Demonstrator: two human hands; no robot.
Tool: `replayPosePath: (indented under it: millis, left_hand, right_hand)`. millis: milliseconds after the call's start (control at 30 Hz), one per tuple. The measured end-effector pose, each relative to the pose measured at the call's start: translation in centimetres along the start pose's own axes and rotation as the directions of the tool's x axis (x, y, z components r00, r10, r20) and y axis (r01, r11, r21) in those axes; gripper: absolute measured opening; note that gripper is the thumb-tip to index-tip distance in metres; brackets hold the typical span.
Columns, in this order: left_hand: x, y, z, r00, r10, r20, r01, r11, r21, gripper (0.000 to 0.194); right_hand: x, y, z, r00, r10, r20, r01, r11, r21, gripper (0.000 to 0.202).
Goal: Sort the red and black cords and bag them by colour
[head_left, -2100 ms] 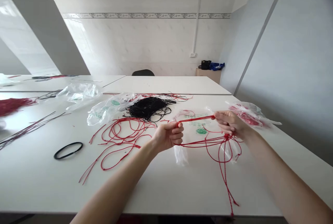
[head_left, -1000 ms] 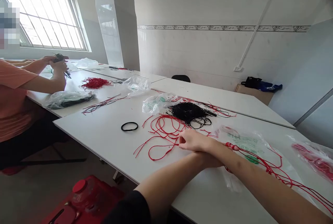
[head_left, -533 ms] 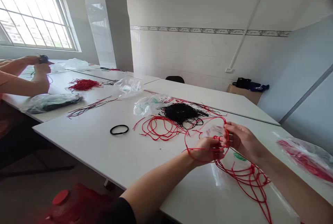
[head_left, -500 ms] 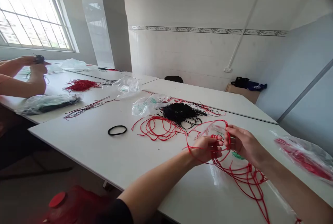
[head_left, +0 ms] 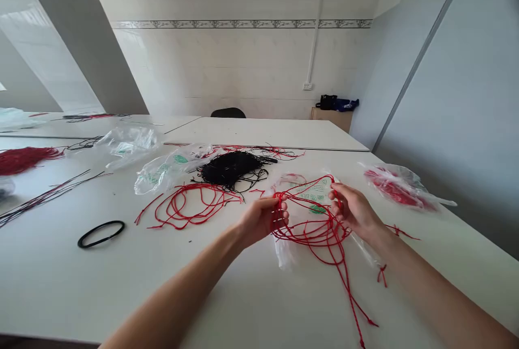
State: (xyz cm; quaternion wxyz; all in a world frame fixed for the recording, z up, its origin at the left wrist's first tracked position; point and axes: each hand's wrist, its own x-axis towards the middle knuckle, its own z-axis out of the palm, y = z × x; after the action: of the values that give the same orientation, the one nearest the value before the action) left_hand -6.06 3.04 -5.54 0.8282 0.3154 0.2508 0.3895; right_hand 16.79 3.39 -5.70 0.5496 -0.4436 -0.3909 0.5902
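Between my hands a bundle of looped red cords [head_left: 308,238] hangs over the table. My left hand [head_left: 263,216] is closed on the cords at their left end, thumb on top. My right hand [head_left: 352,208] pinches a red strand at the upper right, its fingers curled. Two knotted cord ends trail down toward the table's near side. Beneath the cords lies a clear plastic bag [head_left: 320,189] with green print, partly hidden by them. Left of my left hand a loose coil of red cord [head_left: 190,214] rests on the table.
A heap of black cords [head_left: 233,168] lies behind the red coil, beside a crumpled clear bag [head_left: 162,170]. A black ring [head_left: 101,234] is at the left. At the right sits a bag of red cords [head_left: 399,187]. Thin dark cords [head_left: 44,195] and a red bundle [head_left: 24,160] lie far left.
The view has swung right, and the co-worker's arms have left it. My hands have moved apart, drawing the red strands out between them.
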Motion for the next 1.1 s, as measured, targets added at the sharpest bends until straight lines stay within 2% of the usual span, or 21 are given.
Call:
replayPosePath:
  millis: [133, 200, 300, 467, 633, 767, 933, 1100]
  left_hand:
    - [-0.3, 0.1, 0.4, 0.999, 0.018, 0.034, -0.018, 1.0, -0.002, 0.01]
    - [-0.4, 0.1, 0.7, 0.996, 0.059, 0.06, -0.059, 0.998, -0.007, 0.01]
    - [-0.7, 0.1, 1.2, 0.99, 0.118, 0.079, -0.117, 0.993, -0.014, 0.011]
    - [-0.8, 0.2, 1.6, 0.992, 0.122, 0.044, -0.123, 0.992, 0.003, 0.014]
    - [-0.6, 0.2, 1.5, 0.99, 0.139, 0.011, -0.139, 0.99, 0.009, 0.019]
    - [-0.6, 0.4, 1.4, 0.986, 0.166, 0.0, -0.166, 0.986, -0.022, 0.018]
    - [-0.6, 0.5, 1.2, 0.988, 0.149, 0.029, -0.147, 0.987, -0.061, 0.011]
    - [-0.7, 0.4, 1.2, 0.978, 0.206, 0.017, -0.206, 0.978, -0.022, 0.012]
  right_hand:
    - [-0.2, -0.6, 0.0, 0.997, 0.033, -0.064, -0.027, 0.995, 0.101, 0.019]
    - [-0.3, -0.6, 0.1, 0.997, 0.057, -0.057, -0.049, 0.99, 0.132, 0.019]
    - [-0.4, -0.4, 0.2, 0.998, 0.068, -0.011, -0.067, 0.995, 0.069, 0.019]
    - [-0.3, -0.2, 0.1, 0.996, 0.081, 0.026, -0.079, 0.994, -0.072, 0.022]
    - [-0.2, -0.4, -0.2, 0.995, 0.085, 0.059, -0.08, 0.994, -0.074, 0.02]
    - [-0.2, -1.1, -0.7, 0.997, 0.07, 0.042, -0.07, 0.997, 0.013, 0.02]
    - [0.4, -1.4, -1.5, 0.999, 0.033, 0.014, -0.034, 0.996, 0.079, 0.022]
    - [1.0, -1.3, -2.0, 0.989, -0.144, 0.026, 0.145, 0.987, -0.066, 0.026]
